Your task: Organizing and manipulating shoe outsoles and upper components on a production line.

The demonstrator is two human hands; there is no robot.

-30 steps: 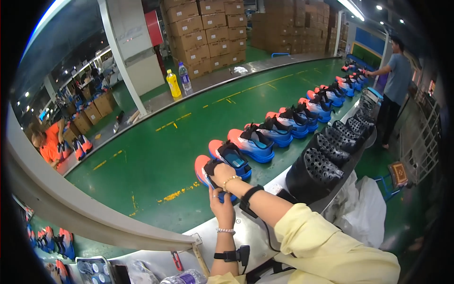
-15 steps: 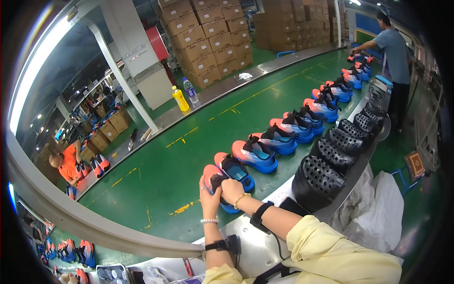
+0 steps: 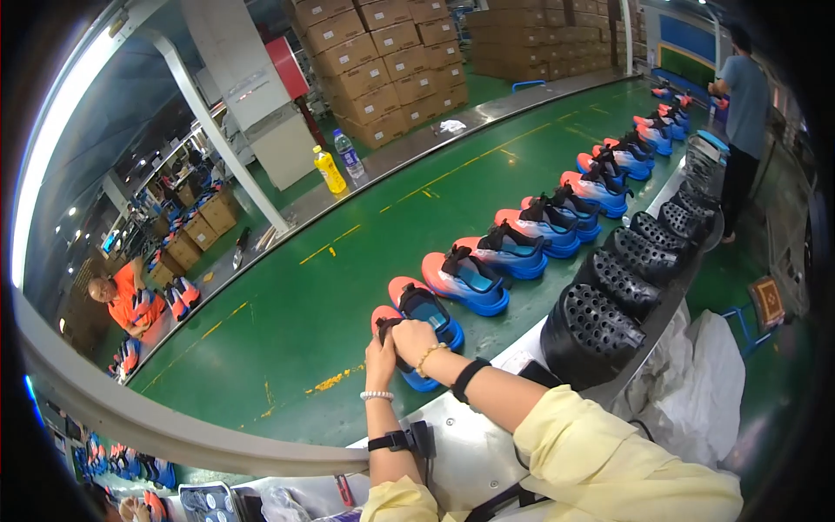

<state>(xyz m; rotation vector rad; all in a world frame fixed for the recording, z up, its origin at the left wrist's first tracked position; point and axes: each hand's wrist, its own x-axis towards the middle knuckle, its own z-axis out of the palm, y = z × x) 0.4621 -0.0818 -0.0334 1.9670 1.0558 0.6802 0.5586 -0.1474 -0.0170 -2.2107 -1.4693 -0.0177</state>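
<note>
At the near end of a row on the green belt stands a coral-and-blue sneaker (image 3: 418, 381). My left hand (image 3: 380, 358) closes on the black tongue and laces area at its front. My right hand (image 3: 415, 341) presses in beside it, fingers curled on the same dark part. Between them the hands cover most of the shoe's opening, and what exactly each fingertip pinches is hidden. Right behind stands another sneaker (image 3: 430, 315), its insole showing and its black tongue not visible. A third sneaker (image 3: 470, 283), with black laces, follows it.
More sneakers (image 3: 544, 228) line the green belt (image 3: 287, 322) toward the far right. Black perforated holders (image 3: 596, 326) stand along its near edge. Two bottles (image 3: 330, 170) sit on the far ledge. A curved white frame (image 3: 217, 439) crosses the left. Other people stand far right and left.
Both hands have shifted slightly left, drawn closer together over the sneaker's tongue. At the far right, a person has straightened up and withdrawn an arm from the belt.
</note>
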